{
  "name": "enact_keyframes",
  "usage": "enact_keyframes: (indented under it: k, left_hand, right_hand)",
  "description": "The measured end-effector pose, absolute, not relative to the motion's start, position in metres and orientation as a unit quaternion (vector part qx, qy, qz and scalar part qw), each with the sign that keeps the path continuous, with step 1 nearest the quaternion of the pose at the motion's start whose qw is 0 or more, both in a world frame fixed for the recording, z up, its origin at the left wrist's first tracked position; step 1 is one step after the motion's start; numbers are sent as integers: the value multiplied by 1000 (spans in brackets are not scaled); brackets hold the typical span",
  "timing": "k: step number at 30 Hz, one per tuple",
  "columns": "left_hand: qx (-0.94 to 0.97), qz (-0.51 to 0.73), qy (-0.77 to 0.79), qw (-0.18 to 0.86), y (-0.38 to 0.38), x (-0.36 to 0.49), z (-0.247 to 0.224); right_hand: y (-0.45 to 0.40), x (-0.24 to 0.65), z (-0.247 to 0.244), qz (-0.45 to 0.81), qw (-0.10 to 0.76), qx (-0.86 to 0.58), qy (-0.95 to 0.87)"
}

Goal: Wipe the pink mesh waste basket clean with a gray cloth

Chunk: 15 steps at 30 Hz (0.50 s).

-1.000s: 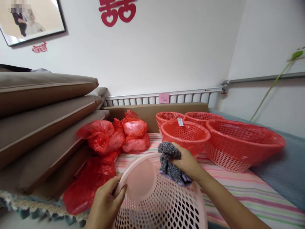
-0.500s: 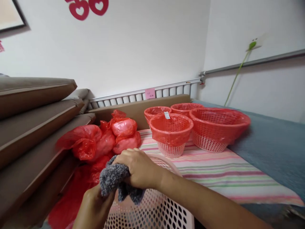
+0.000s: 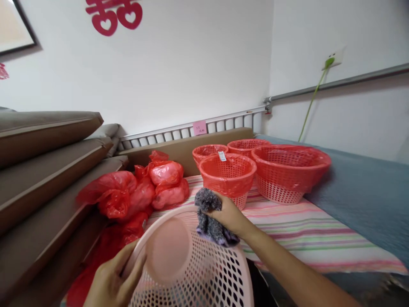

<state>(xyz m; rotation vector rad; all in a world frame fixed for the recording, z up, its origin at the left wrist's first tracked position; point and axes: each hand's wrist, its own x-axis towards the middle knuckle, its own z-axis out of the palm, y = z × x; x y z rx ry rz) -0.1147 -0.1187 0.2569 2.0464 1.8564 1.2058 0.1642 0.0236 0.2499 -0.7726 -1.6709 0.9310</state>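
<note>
A pale pink perforated plastic basket (image 3: 174, 251) is tilted in front of me, its opening turned toward me. My left hand (image 3: 116, 273) grips the basket's rim on the left, thumb inside and fingers outside. In my right hand (image 3: 225, 213) is a dark grey fuzzy cloth (image 3: 211, 221) with a purple edge. The cloth lies over the basket's far right rim, and part of it hangs inside. Most of my right fingers are hidden behind the cloth.
Several baskets lined with red plastic bags, one a front basket (image 3: 228, 170) with a white tag, stand on a striped cloth (image 3: 306, 230). Tied red bags (image 3: 166, 172) are heaped at left beside stacked brown cushions (image 3: 47, 157). A radiator (image 3: 153, 138) runs behind.
My right hand has moved right with the cloth, onto the basket's rim. My left hand has let go of the cloth and taken hold of the basket's left rim.
</note>
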Motion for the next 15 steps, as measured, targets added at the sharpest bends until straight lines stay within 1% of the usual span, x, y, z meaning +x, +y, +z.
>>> enact_keyframes:
  k: [4,6,9,12,15]
  left_hand:
    - [711,340,614,51,-94,-92,284]
    - [727,342,595,28,-83,-84,282]
    - [727,383,570,-10,-74,-82,266]
    - [714,380,587,24,-81,-91,249]
    - [679,395,615,71,-97,-106,238]
  right_hand:
    - [12,132,283,297,462,-306,-777]
    - [0,111,297,234,428,-277,-828]
    - [-12,87,306,164,380,-220,-883]
    - [-8,87,301,178,378,-213,-883]
    - [5,107,286,237,413,-259,-840]
